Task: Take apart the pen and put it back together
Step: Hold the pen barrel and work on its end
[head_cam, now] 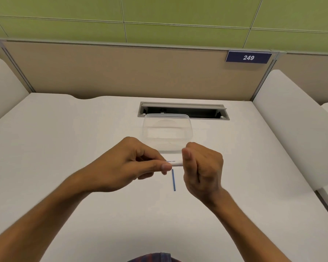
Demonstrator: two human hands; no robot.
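White plastic barrel (175, 163) is being pinched by both hands (121, 163) (202, 167); thin blue refill (173, 180) is lying on the smooth worktop (64, 148).

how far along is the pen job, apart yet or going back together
Partly apart: the blue refill lies loose on the desk. In hand: the left hand and right hand each hold an end of the white barrel. Which way it's going isn't clear. The refill isn't back inside yet.
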